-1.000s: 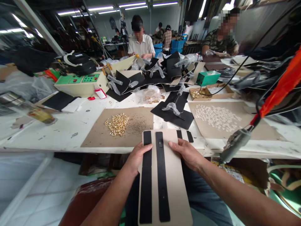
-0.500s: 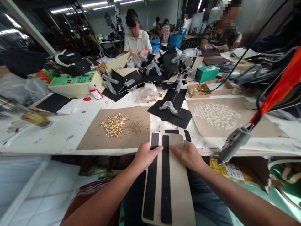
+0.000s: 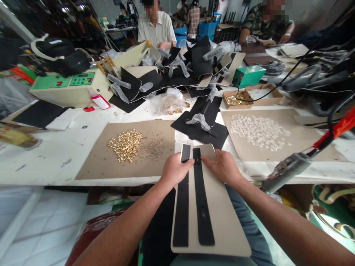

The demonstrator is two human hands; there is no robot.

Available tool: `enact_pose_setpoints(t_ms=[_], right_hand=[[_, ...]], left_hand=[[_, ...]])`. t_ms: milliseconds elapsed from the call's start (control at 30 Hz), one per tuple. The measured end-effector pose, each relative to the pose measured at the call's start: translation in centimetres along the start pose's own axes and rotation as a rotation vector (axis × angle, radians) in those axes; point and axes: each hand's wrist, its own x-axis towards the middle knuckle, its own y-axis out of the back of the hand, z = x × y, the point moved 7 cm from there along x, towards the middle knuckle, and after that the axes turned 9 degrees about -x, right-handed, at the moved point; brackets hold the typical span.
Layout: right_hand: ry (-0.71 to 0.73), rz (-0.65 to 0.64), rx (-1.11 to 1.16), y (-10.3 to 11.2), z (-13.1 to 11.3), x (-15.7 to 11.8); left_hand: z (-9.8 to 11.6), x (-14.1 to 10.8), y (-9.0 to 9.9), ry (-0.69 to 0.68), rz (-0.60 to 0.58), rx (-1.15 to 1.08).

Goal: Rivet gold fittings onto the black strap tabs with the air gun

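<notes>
A long beige panel (image 3: 222,221) with two black strips lies tilted over my lap, its far end at the table edge. My left hand (image 3: 177,168) grips its left side near the far end, thumb on top by the black strips. On the opposite side my right hand (image 3: 223,166) holds the panel, its thumb beside the far end of the middle strip (image 3: 203,207). The fingers beneath the panel are hidden. Beyond it, a black piece (image 3: 219,136) with a plastic-wrapped part lies on the table.
Brass-coloured pieces (image 3: 126,146) lie on brown paper at left, clear pieces (image 3: 257,131) on paper at right. A grey tool (image 3: 288,171) hangs at right. A machine (image 3: 72,87), stacked black panels and a green box (image 3: 249,75) stand behind. Two people work across the table.
The view has tilted down and shifted. The panel's near end has swung right and shows fully. Both hands still hold the panel near its far end.
</notes>
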Motion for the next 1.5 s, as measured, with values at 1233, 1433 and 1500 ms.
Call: enact_pose_setpoints(t_ms=[1233,1433,1500], right_hand=[[0.006,0.016,-0.231,-0.4,-1.5,1.0],[0.095,0.189,0.066,1.5,-1.2,0.3],[0.132,0.290,0.205,3.6,-0.4,-1.4]], left_hand=[[3.0,-0.3,-1.5,-0.560,0.047,0.314],[1.6,0.5,-1.3,-0.605,0.124,0.184],[1.4,0.7,-1.3,-0.610,0.137,0.176]])
